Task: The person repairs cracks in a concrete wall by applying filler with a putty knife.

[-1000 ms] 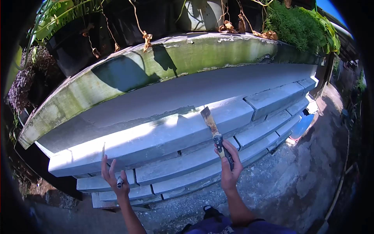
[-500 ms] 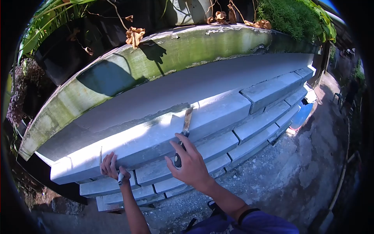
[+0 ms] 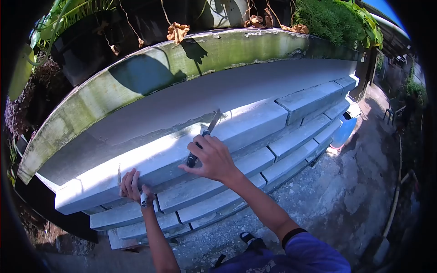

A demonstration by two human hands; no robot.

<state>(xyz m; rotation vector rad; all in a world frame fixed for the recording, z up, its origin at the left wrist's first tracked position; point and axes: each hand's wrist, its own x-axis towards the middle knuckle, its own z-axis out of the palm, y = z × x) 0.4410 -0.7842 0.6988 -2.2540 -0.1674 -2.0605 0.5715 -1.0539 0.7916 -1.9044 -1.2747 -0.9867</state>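
Note:
My right hand [image 3: 211,157] is closed round the black handle of a scraper [image 3: 214,122], near the middle of the view. The scraper's narrow metal blade points up to the back of the pale top ledge [image 3: 255,123], where it meets the wall. Lower left, my left hand [image 3: 135,186] rests by the front edge of the ledge with its fingers curled round a thin tool with a light grey handle [image 3: 144,200]. That tool's slim blade stands upright above the fingers.
Stepped grey blocks [image 3: 214,202] run below the ledge. A mossy curved rim [image 3: 246,48] overhangs it, with dry leaves [image 3: 177,32] and plants [image 3: 327,22] above. At the right are a blue container [image 3: 343,132] and rough concrete ground [image 3: 337,186].
My right hand has turned and moved slightly up and left, its fingers now wrapped closer round the handle, and the blade leans more to the right. The view has shifted a little.

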